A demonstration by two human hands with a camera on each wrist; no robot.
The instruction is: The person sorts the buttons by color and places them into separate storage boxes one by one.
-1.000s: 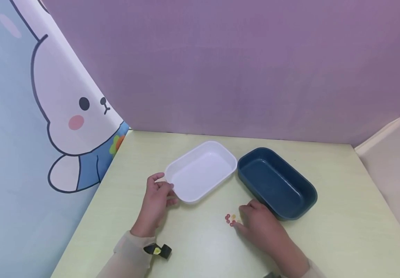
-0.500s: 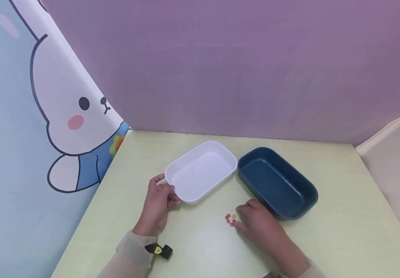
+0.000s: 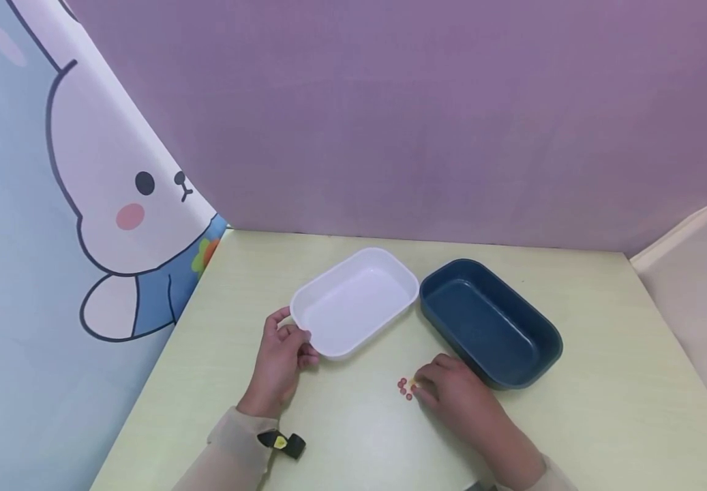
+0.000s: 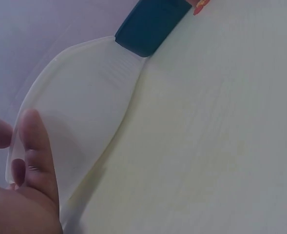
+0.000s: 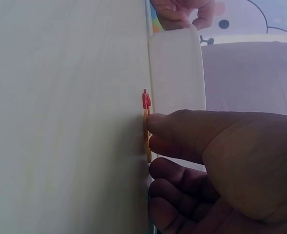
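A white plastic tray (image 3: 358, 300) lies on the table. My left hand (image 3: 278, 365) holds its near left corner, thumb on the near side and a finger along the left edge. In the left wrist view the thumb (image 4: 35, 146) presses flat to the tray's wall. Several small red rings (image 3: 403, 391) lie on the table in front of the trays. My right hand (image 3: 463, 402) is down beside them, thumb and index finger pinching at a small yellow ring (image 3: 413, 382). Its other fingers curl under the palm in the right wrist view.
A dark blue deep tray (image 3: 488, 327) stands right of the white one, their corners meeting, and close behind my right hand. A purple backdrop (image 3: 390, 123) rises at the table's far edge. A rabbit-printed panel (image 3: 114, 204) stands at the left.
My right thumb and index finger have drawn together and slightly left over the yellow ring. The left hand has kept its place on the white tray, fingers slightly closer in.
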